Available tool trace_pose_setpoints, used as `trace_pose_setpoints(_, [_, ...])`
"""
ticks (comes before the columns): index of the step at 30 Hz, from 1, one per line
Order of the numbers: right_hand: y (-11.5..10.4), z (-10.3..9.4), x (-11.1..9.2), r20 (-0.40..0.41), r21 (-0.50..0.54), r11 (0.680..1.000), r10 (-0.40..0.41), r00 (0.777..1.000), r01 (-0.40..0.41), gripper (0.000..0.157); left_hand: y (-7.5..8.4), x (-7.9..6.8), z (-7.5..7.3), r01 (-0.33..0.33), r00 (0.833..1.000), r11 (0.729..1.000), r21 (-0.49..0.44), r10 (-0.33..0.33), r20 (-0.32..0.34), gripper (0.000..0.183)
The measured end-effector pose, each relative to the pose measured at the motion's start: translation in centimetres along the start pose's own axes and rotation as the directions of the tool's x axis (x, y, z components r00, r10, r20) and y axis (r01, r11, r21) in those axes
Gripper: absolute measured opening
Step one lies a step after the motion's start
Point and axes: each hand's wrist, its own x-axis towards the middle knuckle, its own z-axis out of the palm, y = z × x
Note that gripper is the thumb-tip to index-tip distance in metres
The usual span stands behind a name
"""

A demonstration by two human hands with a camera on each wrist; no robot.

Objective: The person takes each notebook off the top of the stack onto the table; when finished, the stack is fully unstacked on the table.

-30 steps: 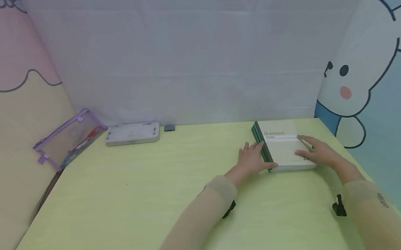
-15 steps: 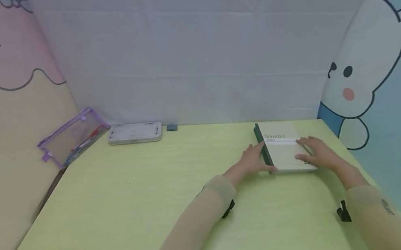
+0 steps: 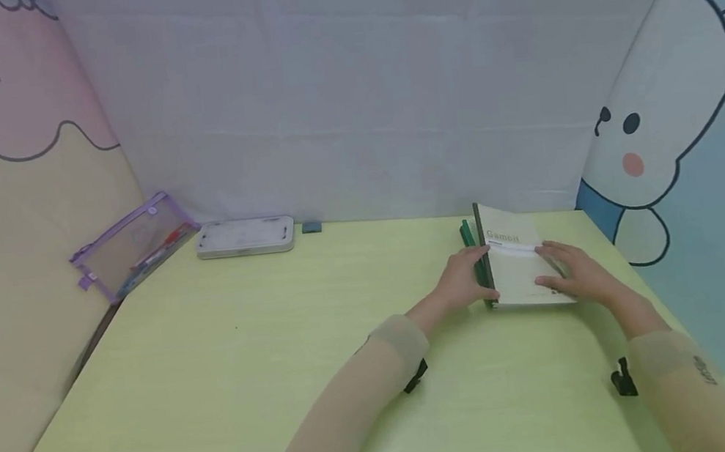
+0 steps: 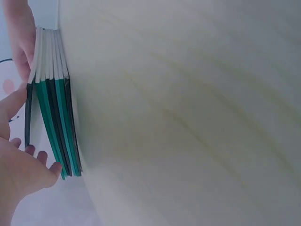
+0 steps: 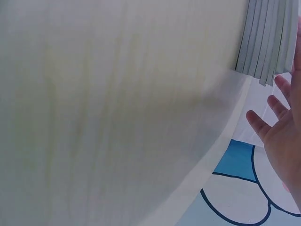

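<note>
At the right of the table lies a stack of notebooks (image 4: 57, 108) with green and dark spines. The top notebook (image 3: 516, 272), off-white with "Gambit" on its cover, is raised along its dark spine, leaving a gap above the green-spined one (image 3: 467, 235). My left hand (image 3: 461, 282) holds that raised spine edge, thumb toward the near end and fingers toward the far end. On the cover's right side rests my right hand (image 3: 580, 273), its thumb and fingers extended. The right wrist view shows its spread fingers beside the page edges of the stack (image 5: 265, 42).
A clear purple-edged pencil pouch (image 3: 135, 246) with pens leans at the left wall. Along the back of the yellow table (image 3: 220, 388) lie a pale flat case (image 3: 245, 237) and a small dark block (image 3: 312, 227). Walls border the back and both sides.
The top notebook's spine side has risen and shifted slightly right off the stack, uncovering the green spine beneath. My left hand has moved with it; the right hand stays nearly in place.
</note>
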Motion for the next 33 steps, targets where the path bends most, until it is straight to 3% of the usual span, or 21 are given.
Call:
trace_pose_setpoints(6, [-0.1,-0.4,0.1,0.029,0.103,0.991,0.083,0.996,-0.085,0.091,0.8,-0.2,-0.1,-0.058,0.997,0.998,0.027,0.059,-0.057,0.088])
trace_pose_setpoints(9, [-0.1,-0.5,0.1,0.012,0.172,0.979,0.11,0.994,-0.11,0.092,1.0,-0.4,-0.3,-0.057,0.996,0.998,0.003,0.057,-0.072,0.089])
trace_pose_setpoints(13, [-0.5,-0.9,-0.3,-0.083,0.247,0.968,0.065,0.994,-0.043,0.082,1.3,-0.7,-1.0,-0.017,0.996,0.997,-0.077,0.01,-0.092,0.088])
trace_pose_setpoints(18, [-1.7,-1.4,-0.4,-0.149,0.235,0.971,-0.009,0.989,0.044,0.073,1.0,-0.8,-2.2,-0.012,0.992,0.986,-0.168,-0.009,-0.124,0.081])
trace_pose_setpoints(27, [-5.2,-3.0,0.4,-0.137,0.194,0.978,-0.056,0.989,0.083,0.073,-0.3,-1.2,-6.6,-0.008,0.992,0.977,-0.214,-0.018,-0.121,0.073])
trace_pose_setpoints(33, [-8.1,-3.8,1.1,-0.134,0.152,0.981,-0.099,0.986,0.12,0.071,-1.5,-2.4,-9.9,0.014,0.996,0.984,-0.177,-0.029,-0.083,0.067])
